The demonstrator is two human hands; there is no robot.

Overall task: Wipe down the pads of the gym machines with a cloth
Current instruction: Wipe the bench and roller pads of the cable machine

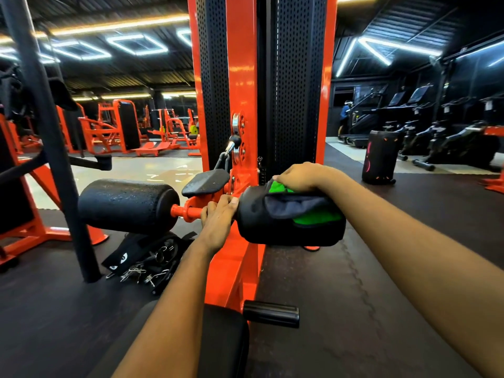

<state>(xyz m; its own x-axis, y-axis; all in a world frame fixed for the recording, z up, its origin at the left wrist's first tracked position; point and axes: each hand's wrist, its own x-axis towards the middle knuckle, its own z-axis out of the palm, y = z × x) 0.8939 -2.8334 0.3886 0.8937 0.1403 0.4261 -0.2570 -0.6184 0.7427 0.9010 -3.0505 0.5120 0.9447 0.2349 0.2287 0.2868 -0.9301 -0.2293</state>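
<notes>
Right hand curled over green-and-dark-grey cloth, pinning it atop black cylindrical foam roller pad at centre. Left hand, fingers bent, gripping that pad's inner end beside orange steel axle. Second black foam roller pad at 9 o'clock. White marks on black straps at 7 o'clock, unreadable.

You have no word, number or brand here that can be read. The black straps on the floor left of the orange frame bear white eye-shaped marks, not letters. A pale tag far right of the frame is too small to tell.
</notes>
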